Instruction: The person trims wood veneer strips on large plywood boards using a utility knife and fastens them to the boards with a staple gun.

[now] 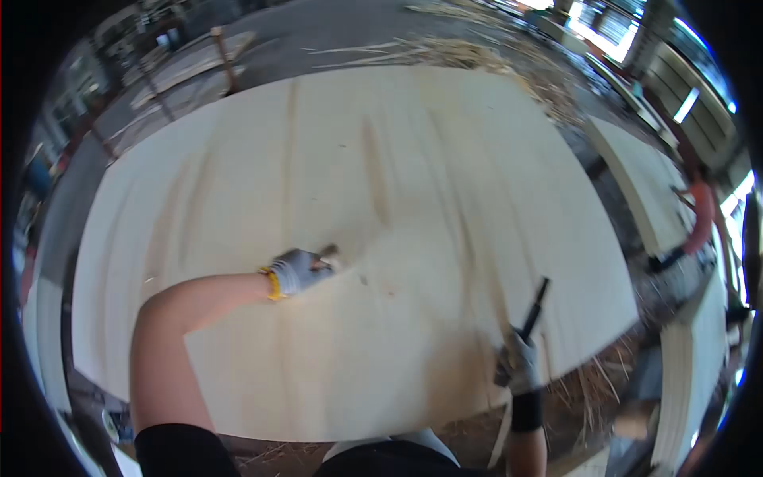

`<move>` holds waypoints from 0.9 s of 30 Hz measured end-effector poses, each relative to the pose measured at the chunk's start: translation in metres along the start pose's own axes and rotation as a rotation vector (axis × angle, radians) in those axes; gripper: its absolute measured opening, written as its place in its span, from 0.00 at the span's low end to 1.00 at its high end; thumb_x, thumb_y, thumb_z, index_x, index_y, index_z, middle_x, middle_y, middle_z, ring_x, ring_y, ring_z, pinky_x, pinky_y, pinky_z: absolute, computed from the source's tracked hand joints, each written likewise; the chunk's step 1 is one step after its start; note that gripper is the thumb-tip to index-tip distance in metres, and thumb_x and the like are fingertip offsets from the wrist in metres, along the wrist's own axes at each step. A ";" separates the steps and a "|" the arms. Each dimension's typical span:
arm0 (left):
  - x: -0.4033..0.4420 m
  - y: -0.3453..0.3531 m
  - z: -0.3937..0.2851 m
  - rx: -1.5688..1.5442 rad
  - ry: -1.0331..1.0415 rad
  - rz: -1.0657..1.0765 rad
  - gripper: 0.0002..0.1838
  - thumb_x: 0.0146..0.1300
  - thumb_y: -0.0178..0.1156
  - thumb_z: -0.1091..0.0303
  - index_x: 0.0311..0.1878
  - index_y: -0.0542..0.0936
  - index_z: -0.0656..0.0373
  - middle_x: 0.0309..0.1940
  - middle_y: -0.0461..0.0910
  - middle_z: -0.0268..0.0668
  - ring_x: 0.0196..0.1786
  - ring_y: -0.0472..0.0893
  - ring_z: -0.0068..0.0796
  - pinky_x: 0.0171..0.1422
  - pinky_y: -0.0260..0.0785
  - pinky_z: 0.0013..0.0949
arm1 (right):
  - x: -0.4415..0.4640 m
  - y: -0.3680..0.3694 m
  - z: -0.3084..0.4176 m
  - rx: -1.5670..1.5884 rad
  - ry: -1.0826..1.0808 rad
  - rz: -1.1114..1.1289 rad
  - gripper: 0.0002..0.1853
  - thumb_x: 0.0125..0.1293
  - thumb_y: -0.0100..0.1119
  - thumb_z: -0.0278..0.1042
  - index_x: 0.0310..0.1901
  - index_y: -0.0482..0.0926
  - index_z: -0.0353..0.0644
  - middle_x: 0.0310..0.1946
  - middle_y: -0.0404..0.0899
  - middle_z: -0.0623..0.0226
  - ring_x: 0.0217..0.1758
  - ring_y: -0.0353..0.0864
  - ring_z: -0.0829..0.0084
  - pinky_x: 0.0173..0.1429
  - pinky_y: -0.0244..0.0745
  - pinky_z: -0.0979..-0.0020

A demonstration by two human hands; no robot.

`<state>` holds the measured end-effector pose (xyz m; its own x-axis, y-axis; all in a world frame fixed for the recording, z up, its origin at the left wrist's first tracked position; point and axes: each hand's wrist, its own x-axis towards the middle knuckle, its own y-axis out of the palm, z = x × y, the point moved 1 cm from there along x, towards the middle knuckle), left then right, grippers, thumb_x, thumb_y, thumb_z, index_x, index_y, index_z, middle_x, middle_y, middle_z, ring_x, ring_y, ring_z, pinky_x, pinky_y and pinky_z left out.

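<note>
A broad pale wood veneer sheet (413, 183) with brown grain streaks lies in front of me. My left hand (298, 272), in a grey glove with a yellow cuff, reaches across to the sheet's middle. Its fingers are closed around a small dark and whitish thing, too blurred to name, close to the surface. My right hand (518, 364), gloved and with a black wristband, is over the sheet's near right part. It grips a slim black tool (536, 306) that points up and away; its kind is unclear. Small dark specks mark the sheet near my left hand.
Wood strips and scraps (465, 54) litter the floor beyond the sheet, with more scraps (592, 389) at the near right. Stacked boards (687, 381) stand at the right. Farther back, another person (701, 208) bends by a pale stack (636, 179). A post (224, 60) rises at the far left.
</note>
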<state>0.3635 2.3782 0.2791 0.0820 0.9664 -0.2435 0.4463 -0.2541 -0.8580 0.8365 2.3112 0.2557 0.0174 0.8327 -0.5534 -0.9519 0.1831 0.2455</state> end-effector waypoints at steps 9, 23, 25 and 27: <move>-0.047 0.031 -0.040 0.300 -0.175 -0.142 0.19 0.52 0.59 0.52 0.39 0.74 0.56 0.35 0.79 0.43 0.41 0.78 0.46 0.43 0.71 0.43 | -0.020 -0.014 0.015 -0.206 -0.059 -0.063 0.09 0.59 0.58 0.39 0.33 0.73 0.43 0.16 0.73 0.67 0.10 0.65 0.79 0.11 0.57 0.77; -0.081 0.210 -0.288 0.264 -0.146 -0.589 0.23 0.48 0.62 0.52 0.42 0.72 0.58 0.36 0.73 0.44 0.41 0.75 0.45 0.43 0.68 0.46 | 0.050 -0.193 0.112 -0.410 0.019 0.106 0.08 0.61 0.55 0.37 0.33 0.73 0.42 0.17 0.72 0.71 0.14 0.70 0.79 0.13 0.60 0.77; -0.083 0.203 -0.284 -0.065 -0.197 -0.509 0.21 0.48 0.62 0.54 0.42 0.72 0.54 0.37 0.73 0.40 0.41 0.75 0.43 0.43 0.68 0.44 | 0.056 -0.201 0.110 -0.427 -0.034 0.143 0.08 0.61 0.55 0.37 0.32 0.73 0.42 0.16 0.71 0.72 0.14 0.69 0.79 0.13 0.60 0.76; -0.087 0.196 -0.280 0.138 -0.244 -0.658 0.16 0.45 0.64 0.59 0.37 0.74 0.53 0.32 0.74 0.38 0.37 0.75 0.42 0.40 0.68 0.43 | 0.064 -0.208 0.106 -0.474 -0.098 0.168 0.08 0.61 0.55 0.37 0.32 0.74 0.41 0.15 0.70 0.73 0.13 0.68 0.80 0.13 0.61 0.76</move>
<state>0.6929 2.2555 0.2586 -0.3749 0.8886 0.2641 0.2161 0.3608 -0.9073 1.0680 2.3817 0.2536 -0.1405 0.8798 -0.4542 -0.9778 -0.1952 -0.0757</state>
